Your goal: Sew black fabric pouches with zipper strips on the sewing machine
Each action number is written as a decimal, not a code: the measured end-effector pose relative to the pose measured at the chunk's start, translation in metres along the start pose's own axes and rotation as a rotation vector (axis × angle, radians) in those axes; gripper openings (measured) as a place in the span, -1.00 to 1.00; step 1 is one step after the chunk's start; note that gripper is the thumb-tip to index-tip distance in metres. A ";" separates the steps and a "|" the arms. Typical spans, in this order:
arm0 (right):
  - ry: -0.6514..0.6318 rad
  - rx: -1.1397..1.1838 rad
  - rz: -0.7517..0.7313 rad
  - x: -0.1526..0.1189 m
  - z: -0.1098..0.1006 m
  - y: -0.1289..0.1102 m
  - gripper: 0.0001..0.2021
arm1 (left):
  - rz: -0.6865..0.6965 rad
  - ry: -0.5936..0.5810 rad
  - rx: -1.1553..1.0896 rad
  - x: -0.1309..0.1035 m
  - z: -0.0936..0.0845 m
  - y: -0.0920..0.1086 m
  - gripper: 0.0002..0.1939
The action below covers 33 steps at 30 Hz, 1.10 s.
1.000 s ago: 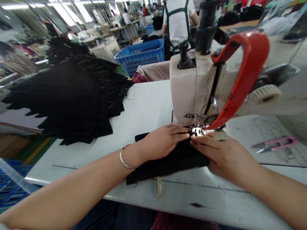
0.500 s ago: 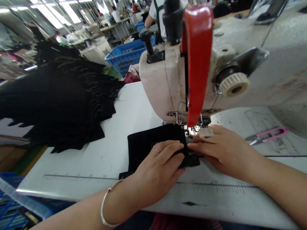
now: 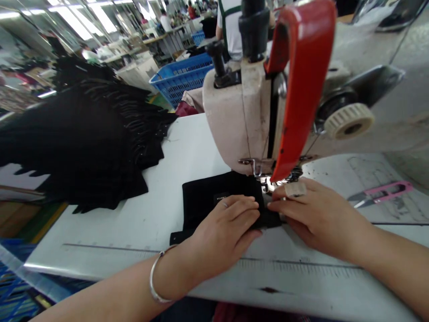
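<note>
A piece of black fabric (image 3: 201, 197) lies on the white sewing table, its right part at the foot of the sewing machine (image 3: 228, 120). My left hand (image 3: 228, 228), with a ring and a silver bangle, rests on the fabric with its fingers extended and flat. At the fabric's right edge, beside the presser foot (image 3: 266, 185), my right hand (image 3: 311, 214) has its fingers pressed together on the cloth. A small whitish block (image 3: 295, 189) is at its index finger. The fingertips are partly hidden.
Pink-handled thread snips (image 3: 385, 192) lie right of my right hand. A big pile of black fabric pieces (image 3: 83, 138) covers the table's left side. Behind are a blue basket (image 3: 182, 74) and a person in white (image 3: 231, 27). A red lever (image 3: 306, 85) fronts the machine.
The black fabric has shifted slightly upward at its lower edge, and a small label now shows beside my left hand. The red part on the machine appears farther right and tilted. Both hands stay on the cloth.
</note>
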State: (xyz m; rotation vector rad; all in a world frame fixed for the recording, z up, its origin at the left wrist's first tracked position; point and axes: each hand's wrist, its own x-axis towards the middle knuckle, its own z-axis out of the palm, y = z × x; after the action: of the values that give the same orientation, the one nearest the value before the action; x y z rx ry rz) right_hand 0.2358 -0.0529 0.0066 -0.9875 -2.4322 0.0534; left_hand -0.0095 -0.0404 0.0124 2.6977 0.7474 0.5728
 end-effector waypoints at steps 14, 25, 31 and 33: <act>-0.132 -0.169 0.033 0.002 0.004 0.001 -0.64 | -0.082 0.023 -0.139 0.000 -0.011 -0.009 -0.78; -0.023 -0.072 0.000 -0.005 0.005 -0.002 -0.72 | 0.071 -0.045 0.128 -0.002 -0.004 -0.001 -0.66; -0.054 -0.060 -0.020 -0.007 0.008 -0.003 -0.66 | 0.109 -0.038 0.126 0.001 -0.002 -0.011 -0.63; -0.065 -0.087 0.009 -0.006 0.008 -0.003 -0.65 | 0.124 -0.034 0.130 0.007 -0.001 -0.017 -0.64</act>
State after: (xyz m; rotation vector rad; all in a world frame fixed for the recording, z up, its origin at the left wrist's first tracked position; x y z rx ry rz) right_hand 0.2338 -0.0573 -0.0022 -1.0505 -2.5074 -0.0171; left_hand -0.0120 -0.0229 0.0092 2.8822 0.6329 0.5224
